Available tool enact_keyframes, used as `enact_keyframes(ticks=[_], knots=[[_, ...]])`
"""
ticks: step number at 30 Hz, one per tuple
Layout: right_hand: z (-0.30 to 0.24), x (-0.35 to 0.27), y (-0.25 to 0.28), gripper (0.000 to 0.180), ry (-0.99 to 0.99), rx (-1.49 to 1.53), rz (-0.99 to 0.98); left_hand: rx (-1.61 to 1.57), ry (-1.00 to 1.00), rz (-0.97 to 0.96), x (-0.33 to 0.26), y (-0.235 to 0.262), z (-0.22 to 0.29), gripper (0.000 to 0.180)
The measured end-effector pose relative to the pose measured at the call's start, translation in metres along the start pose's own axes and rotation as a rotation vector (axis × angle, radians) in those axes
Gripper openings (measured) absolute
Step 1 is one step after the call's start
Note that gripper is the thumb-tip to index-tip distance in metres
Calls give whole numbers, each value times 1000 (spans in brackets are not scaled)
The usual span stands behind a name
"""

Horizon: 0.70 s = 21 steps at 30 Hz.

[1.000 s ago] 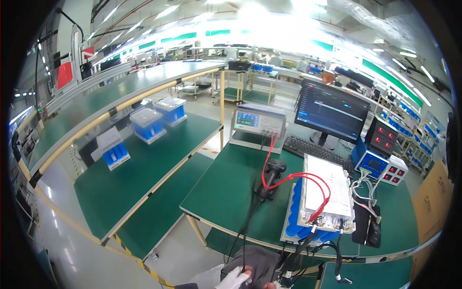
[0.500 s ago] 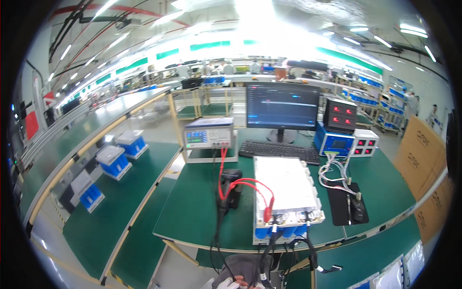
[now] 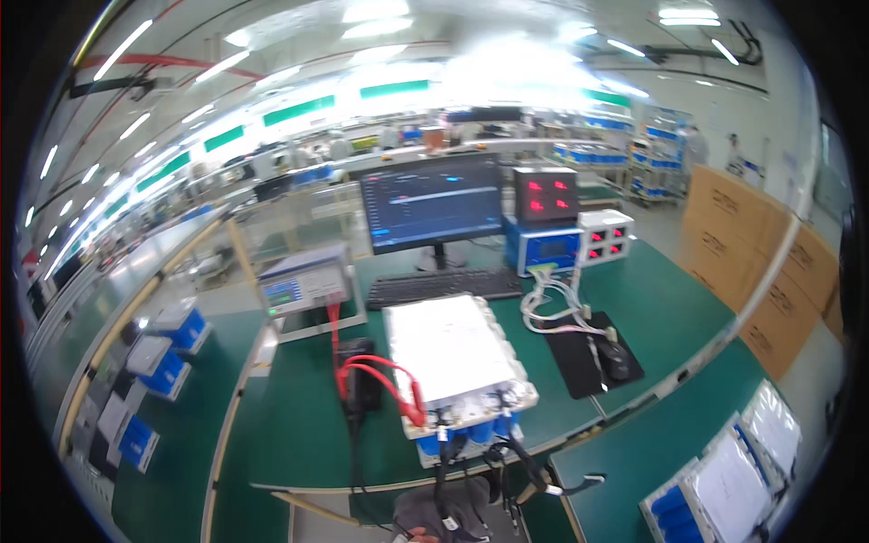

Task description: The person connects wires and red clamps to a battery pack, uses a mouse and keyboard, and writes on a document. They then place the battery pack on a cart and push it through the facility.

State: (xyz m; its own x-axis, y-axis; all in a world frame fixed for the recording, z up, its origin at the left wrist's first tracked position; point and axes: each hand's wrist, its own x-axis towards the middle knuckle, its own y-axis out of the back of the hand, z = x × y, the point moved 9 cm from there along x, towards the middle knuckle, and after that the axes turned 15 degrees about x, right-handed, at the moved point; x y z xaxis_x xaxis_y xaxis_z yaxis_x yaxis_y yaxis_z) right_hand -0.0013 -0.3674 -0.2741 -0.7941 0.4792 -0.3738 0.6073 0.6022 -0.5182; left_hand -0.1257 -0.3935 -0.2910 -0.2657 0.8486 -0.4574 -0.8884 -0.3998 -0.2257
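Black cables [image 3: 444,489] hang from the near end of a white-topped battery pack [image 3: 455,357] with blue cells showing under its near edge, and they run down past the bench [image 3: 299,425] edge to the lowest part of the view. There, only a sliver of a hand [image 3: 418,534] shows at the picture's rim — which hand it is I cannot tell, nor how its grip stands (too little of it is visible). It lies just beside the cables, by a grey cloth-like patch [image 3: 453,511].

Red leads [image 3: 380,376] loop from the left side of the pack to a red clip [image 3: 416,412] at its near left corner. Farther off stand a keyboard [image 3: 444,285], a monitor [image 3: 433,206] and a grey meter box [image 3: 306,285] to the left. To the right, a mouse [image 3: 615,360] rests on a black mat [image 3: 593,353]. Blue-and-white packs [image 3: 167,362] line the left bench.
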Motion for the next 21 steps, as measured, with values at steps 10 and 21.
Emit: enact_keyframes(ticks=[10,21], knots=[[-31,-4,-16,23,150,-538,8,-76,15,125,-19,18,4,26],[-31,8,41,19,135,274,290,-146,-87,97,4,5,24,22]])
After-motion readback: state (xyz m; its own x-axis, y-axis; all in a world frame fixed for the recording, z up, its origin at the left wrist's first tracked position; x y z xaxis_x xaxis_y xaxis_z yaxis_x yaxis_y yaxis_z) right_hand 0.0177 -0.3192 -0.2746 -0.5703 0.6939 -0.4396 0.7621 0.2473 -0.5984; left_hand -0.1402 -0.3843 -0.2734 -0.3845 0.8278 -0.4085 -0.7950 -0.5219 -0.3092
